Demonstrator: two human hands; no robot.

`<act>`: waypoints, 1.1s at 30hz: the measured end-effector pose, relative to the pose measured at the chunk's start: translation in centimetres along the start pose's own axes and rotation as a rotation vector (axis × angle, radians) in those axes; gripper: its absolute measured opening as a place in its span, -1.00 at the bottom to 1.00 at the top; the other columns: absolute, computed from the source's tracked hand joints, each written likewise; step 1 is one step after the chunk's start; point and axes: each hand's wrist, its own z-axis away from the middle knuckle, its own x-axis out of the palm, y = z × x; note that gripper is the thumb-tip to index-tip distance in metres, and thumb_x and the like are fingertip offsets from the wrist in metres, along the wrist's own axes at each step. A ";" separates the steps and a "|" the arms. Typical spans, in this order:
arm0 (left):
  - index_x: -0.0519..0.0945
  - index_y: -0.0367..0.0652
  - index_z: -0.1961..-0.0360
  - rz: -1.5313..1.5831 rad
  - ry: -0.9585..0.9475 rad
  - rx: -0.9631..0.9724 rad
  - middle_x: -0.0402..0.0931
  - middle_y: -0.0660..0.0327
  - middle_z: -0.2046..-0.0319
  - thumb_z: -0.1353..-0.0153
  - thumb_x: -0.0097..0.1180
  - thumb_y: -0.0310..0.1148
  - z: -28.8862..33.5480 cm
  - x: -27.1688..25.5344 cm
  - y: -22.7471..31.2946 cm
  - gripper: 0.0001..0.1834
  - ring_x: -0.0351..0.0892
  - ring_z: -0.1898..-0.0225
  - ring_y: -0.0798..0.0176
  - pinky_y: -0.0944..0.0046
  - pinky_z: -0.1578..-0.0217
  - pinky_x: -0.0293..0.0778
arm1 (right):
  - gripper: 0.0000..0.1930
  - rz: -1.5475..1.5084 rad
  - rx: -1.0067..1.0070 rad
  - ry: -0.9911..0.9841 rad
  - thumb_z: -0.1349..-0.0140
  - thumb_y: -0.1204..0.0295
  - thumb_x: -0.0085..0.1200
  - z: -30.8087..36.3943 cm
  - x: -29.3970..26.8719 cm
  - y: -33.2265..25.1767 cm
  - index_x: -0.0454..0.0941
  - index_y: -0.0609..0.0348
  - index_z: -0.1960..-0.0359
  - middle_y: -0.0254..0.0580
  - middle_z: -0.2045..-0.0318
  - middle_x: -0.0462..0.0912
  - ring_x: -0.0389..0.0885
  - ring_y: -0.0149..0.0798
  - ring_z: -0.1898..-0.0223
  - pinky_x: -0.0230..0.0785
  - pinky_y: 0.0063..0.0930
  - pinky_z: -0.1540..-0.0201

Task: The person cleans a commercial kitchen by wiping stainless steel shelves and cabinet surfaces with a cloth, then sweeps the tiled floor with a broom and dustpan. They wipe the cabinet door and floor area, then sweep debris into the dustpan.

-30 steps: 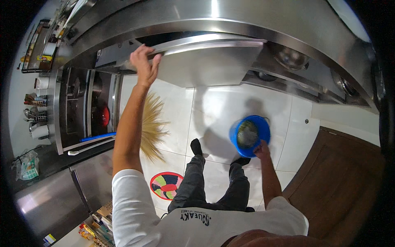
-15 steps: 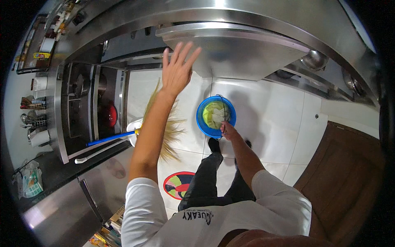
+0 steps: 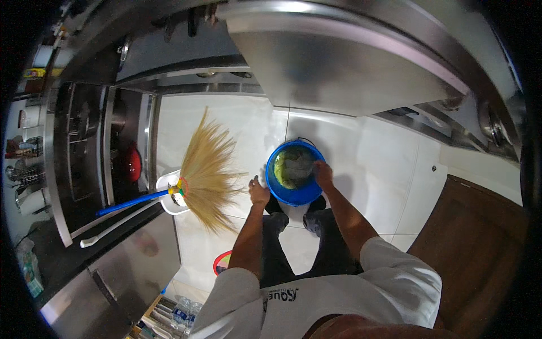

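Between my feet and the steel unit stands a blue bucket (image 3: 294, 198) with a yellow-green and whitish cloth (image 3: 285, 169) inside. My right hand (image 3: 323, 175) closes over the bucket's right rim, its fingertips partly hidden. Just off the left rim hovers my left hand (image 3: 259, 192), its fingers bent but apart and nothing visible in them. The bucket's thin handle (image 3: 306, 139) lies at the far side of the rim.
To the left, a straw broom (image 3: 209, 169) with a blue handle lies across a white dustpan (image 3: 164, 183). Steel shelving with pots lines the left, and a steel unit (image 3: 339, 68) stands ahead. A brown wooden panel (image 3: 468, 248) is at right, a round mat (image 3: 221, 262) at lower left.
My left hand has come down from near the steel unit to beside the bucket. My right hand has left the handle for the right rim, and the handle has tipped to the far side.
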 end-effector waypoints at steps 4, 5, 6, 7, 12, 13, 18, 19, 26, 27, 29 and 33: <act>0.11 -0.03 -0.06 0.250 -0.100 0.124 0.23 -0.07 0.06 0.04 0.01 -0.30 -4.0 4.1 0.9 -0.40 0.29 0.08 -0.11 0.03 0.16 0.30 | -0.82 0.803 -0.293 -0.291 0.05 0.43 -0.14 -3.1 5.4 3.0 0.52 0.05 0.43 -0.04 0.48 0.52 0.48 -0.03 0.37 0.31 -0.22 0.26; 0.13 -0.04 -0.05 0.253 -0.024 0.190 0.27 -0.07 0.10 0.01 -0.03 -0.31 -4.6 4.6 1.1 -0.45 0.33 0.14 -0.10 0.03 0.18 0.31 | -0.82 0.780 -0.341 -0.273 0.05 0.43 -0.14 -3.7 6.1 3.8 0.52 0.06 0.41 -0.03 0.46 0.52 0.48 -0.03 0.38 0.31 -0.21 0.26; 0.16 -0.05 -0.03 0.250 0.057 0.252 0.32 -0.06 0.15 -0.02 -0.08 -0.31 -5.3 5.2 0.8 -0.50 0.37 0.19 -0.10 0.03 0.21 0.33 | -0.81 0.751 -0.390 -0.259 0.04 0.44 -0.14 -4.2 7.2 5.2 0.51 0.08 0.39 -0.01 0.45 0.52 0.48 -0.03 0.38 0.31 -0.20 0.26; 0.18 -0.05 -0.02 0.243 0.137 0.327 0.37 -0.06 0.19 -0.05 -0.12 -0.32 -6.2 5.3 1.0 -0.55 0.41 0.24 -0.09 0.04 0.24 0.34 | -0.80 0.719 -0.438 -0.231 0.04 0.44 -0.14 -5.0 8.3 6.1 0.51 0.09 0.38 0.00 0.43 0.52 0.48 -0.03 0.38 0.31 -0.19 0.26; 0.25 -0.06 0.04 0.145 0.071 0.265 0.44 0.00 0.29 -0.11 -0.20 -0.34 -8.4 5.5 1.8 -0.66 0.46 0.37 -0.09 0.04 0.36 0.38 | -0.74 0.678 -0.409 -0.253 0.02 0.42 -0.15 -9.2 12.5 13.9 0.43 0.17 0.26 0.07 0.30 0.46 0.44 0.01 0.27 0.25 -0.17 0.18; 0.26 -0.05 0.05 0.145 0.112 0.315 0.45 0.01 0.32 -0.12 -0.19 -0.33 -9.1 5.5 1.7 -0.67 0.47 0.38 -0.09 0.04 0.37 0.38 | -0.75 0.620 -0.563 -0.180 0.01 0.43 -0.16 -10.1 13.3 16.1 0.43 0.16 0.26 0.08 0.31 0.47 0.47 0.00 0.31 0.28 -0.18 0.22; 0.31 -0.04 0.13 0.062 0.170 0.579 0.46 0.03 0.37 -0.09 -0.15 -0.32 -13.1 4.9 3.7 -0.72 0.46 0.40 -0.06 0.03 0.42 0.37 | -0.76 0.730 -0.287 -0.226 -0.01 0.40 -0.17 -11.8 13.9 14.5 0.44 0.16 0.29 0.06 0.28 0.46 0.45 0.00 0.26 0.27 -0.21 0.18; 0.32 -0.04 0.15 0.032 0.185 0.620 0.47 0.03 0.38 -0.08 -0.15 -0.32 -13.4 4.8 3.9 -0.73 0.46 0.40 -0.05 0.03 0.42 0.37 | -0.77 0.663 -0.243 -0.166 -0.01 0.40 -0.16 -11.5 13.6 13.5 0.45 0.17 0.30 0.05 0.28 0.46 0.45 0.00 0.26 0.27 -0.22 0.17; 0.31 -0.01 0.14 -0.007 0.201 0.611 0.46 0.10 0.38 -0.11 -0.20 -0.27 -12.8 3.6 3.2 -0.74 0.47 0.40 0.00 0.04 0.43 0.35 | -0.81 0.785 -0.611 -0.307 0.03 0.40 -0.06 -5.1 7.5 2.6 0.47 0.18 0.37 -0.08 0.34 0.51 0.45 -0.10 0.23 0.29 -0.31 0.20; 0.31 0.00 0.14 -0.013 0.177 0.601 0.46 0.10 0.38 -0.11 -0.20 -0.26 -12.7 3.6 3.5 -0.74 0.47 0.40 0.00 0.03 0.42 0.35 | -0.83 0.732 -0.640 -0.309 0.04 0.42 -0.04 -3.6 6.0 1.1 0.47 0.20 0.39 -0.09 0.37 0.51 0.45 -0.11 0.26 0.29 -0.33 0.22; 0.31 0.02 0.15 -0.013 0.169 0.604 0.46 0.10 0.37 -0.11 -0.20 -0.26 -12.5 3.7 4.0 -0.74 0.46 0.39 -0.01 0.04 0.42 0.35 | -0.87 0.614 -0.712 -0.284 0.04 0.44 -0.04 -1.4 3.9 -1.8 0.48 0.19 0.45 -0.13 0.44 0.49 0.43 -0.09 0.34 0.27 -0.33 0.28; 0.32 0.07 0.12 0.069 0.129 0.626 0.46 0.12 0.33 -0.10 -0.15 -0.23 -12.5 3.5 3.8 -0.71 0.44 0.31 -0.03 0.05 0.38 0.34 | -0.93 0.459 -0.795 -0.124 0.03 0.45 -0.05 1.5 2.2 -5.7 0.45 0.14 0.50 -0.15 0.57 0.41 0.36 -0.03 0.48 0.22 -0.26 0.41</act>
